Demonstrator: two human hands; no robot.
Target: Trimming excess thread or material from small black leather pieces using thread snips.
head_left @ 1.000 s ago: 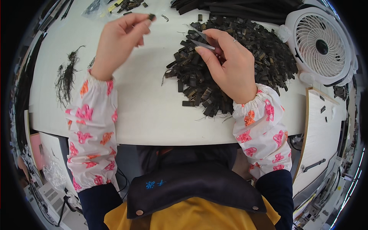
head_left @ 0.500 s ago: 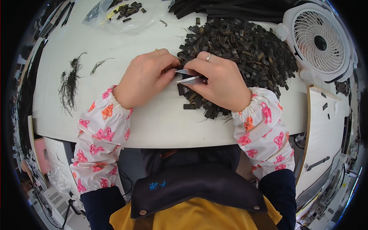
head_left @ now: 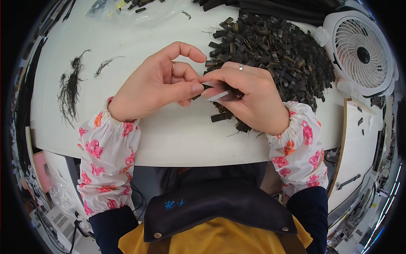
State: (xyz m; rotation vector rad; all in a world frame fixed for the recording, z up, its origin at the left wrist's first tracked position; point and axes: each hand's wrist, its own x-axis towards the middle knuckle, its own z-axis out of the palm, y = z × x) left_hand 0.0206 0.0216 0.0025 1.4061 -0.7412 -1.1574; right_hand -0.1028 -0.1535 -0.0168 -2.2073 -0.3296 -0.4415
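In my right hand (head_left: 259, 96) is a pair of thread snips (head_left: 220, 94), its bright blades pointing left toward my other hand. My left hand (head_left: 153, 84) pinches a small black piece (head_left: 196, 97), perhaps a fabric loop, between thumb and fingers; its index finger is raised and curved. Most of that piece is hidden by the thumb and fingers. The blade tips lie close to the left thumb tip, beside the piece. Right behind my right hand spreads a big heap of small black strap-like pieces (head_left: 279, 59), some with loose thread ends.
A white fan (head_left: 363, 55) stands at the far right beside the heap. On the left of the white table (head_left: 177, 146) lie a tangle of black threads (head_left: 71, 91) and a smaller wisp (head_left: 106, 65). A clear plastic bag (head_left: 105, 10) and black fabric (head_left: 292, 7) are at the back.
My left hand has rolled open, its index finger lifting away and its thumb coming into view. My right hand with the snips has shifted slightly right, and the blades look closer together.
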